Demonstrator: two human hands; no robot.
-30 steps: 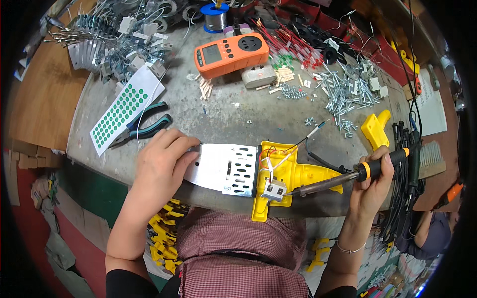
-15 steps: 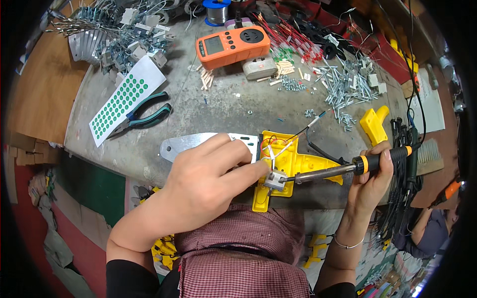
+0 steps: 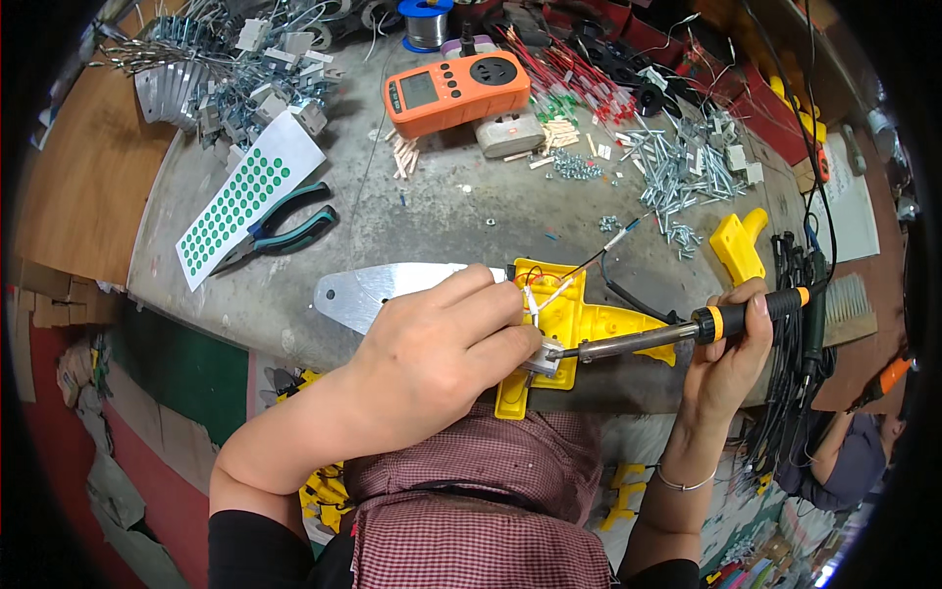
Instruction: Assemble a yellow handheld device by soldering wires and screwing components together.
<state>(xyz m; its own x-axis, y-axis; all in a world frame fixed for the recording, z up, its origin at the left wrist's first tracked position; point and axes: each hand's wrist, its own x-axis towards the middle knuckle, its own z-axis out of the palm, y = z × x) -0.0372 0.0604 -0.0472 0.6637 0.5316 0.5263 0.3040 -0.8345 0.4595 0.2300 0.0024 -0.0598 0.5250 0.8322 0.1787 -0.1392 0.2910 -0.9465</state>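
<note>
My right hand [image 3: 733, 344] is wrapped round the black and orange handle of a soldering iron [image 3: 638, 343]. Its tip touches a small grey metal block [image 3: 550, 361] lying over the yellow plastic housing half [image 3: 564, 319]. The fingers of my left hand [image 3: 442, 344] are closed on that block, covering much of it; the thumb is hidden. Thin red and white wires [image 3: 535, 294] sit inside the housing, and a black lead [image 3: 628, 294] runs out at its far side. From under my left hand, a flat silver metal plate [image 3: 378, 287] extends leftwards.
Pliers [image 3: 289, 231] and a sheet of green stickers [image 3: 235, 201] lie on the left. An orange meter [image 3: 456, 93], a solder spool [image 3: 427, 25] and loose screws [image 3: 687, 177] are farther back. Another yellow part [image 3: 738, 245] and black cords [image 3: 785, 373] lie right.
My left hand has shifted slightly right and down, and its fingers now cover more of the metal block. The soldering iron has moved a little left, still against the block.
</note>
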